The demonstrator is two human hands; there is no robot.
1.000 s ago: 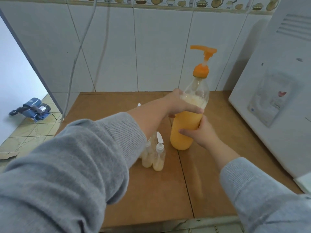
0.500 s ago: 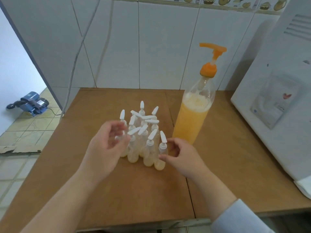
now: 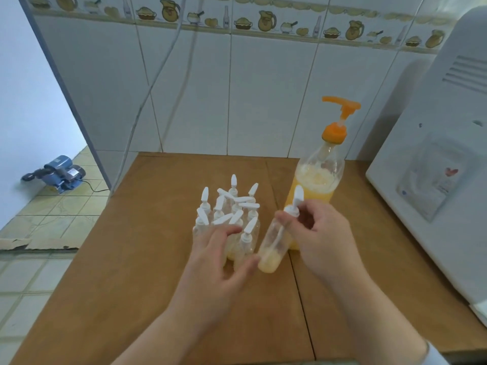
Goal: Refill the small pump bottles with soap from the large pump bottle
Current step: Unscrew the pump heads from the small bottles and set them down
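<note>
A large clear pump bottle (image 3: pixel 315 180) with an orange pump head holds yellow-orange soap and stands on the brown wooden table (image 3: pixel 137 272) toward the back right. Several small clear bottles (image 3: pixel 232 214) with white pump tops are clustered in the middle. My right hand (image 3: pixel 319 241) grips the white top of one small bottle (image 3: pixel 272 248), lifted and tilted, with a little yellow soap in its bottom. My left hand (image 3: pixel 218 256) has its fingers spread, thumb touching that bottle's base, in front of the cluster.
A large white appliance (image 3: pixel 434 167) fills the right side, close to the big bottle. White tiled wall stands behind the table. A cable (image 3: pixel 147 96) hangs down the wall at the left. A blue pump motor (image 3: pixel 59 172) sits on the floor beyond the table's left edge.
Both hands left the large bottle and came to the cluster. My right hand has lifted one small bottle out by its top, and my left hand moved to its base.
</note>
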